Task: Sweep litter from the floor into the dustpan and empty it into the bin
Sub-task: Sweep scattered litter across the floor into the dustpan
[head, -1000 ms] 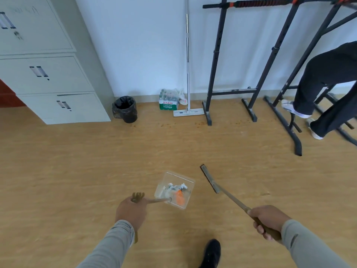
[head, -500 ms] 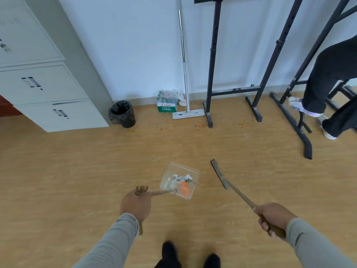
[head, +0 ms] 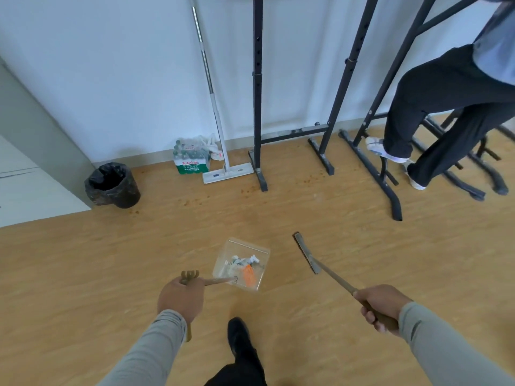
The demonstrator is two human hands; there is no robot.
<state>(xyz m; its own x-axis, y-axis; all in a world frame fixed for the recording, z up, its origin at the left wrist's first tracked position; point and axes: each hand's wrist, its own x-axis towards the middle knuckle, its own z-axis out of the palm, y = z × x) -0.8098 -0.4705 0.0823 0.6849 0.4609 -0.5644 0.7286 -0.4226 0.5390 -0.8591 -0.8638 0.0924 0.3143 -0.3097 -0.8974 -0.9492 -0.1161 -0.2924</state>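
Dustpan (head: pixel 242 267) clear, litter (head: pixel 243 265) blurred; left hand (head: pixel 180 298) grips handle, right hand (head: pixel 381 305) grips brush (head: pixel 307 256)

Bright, even daylight fills the room, shadows soft and faint. The wide lens bows the edges; everything looks slightly soft.

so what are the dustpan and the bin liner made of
The clear square dustpan looks like glossy transparent plastic: floor and litter show through its walls. The round black bin seems lined with thin black plastic film, crinkled and shiny at the rim.
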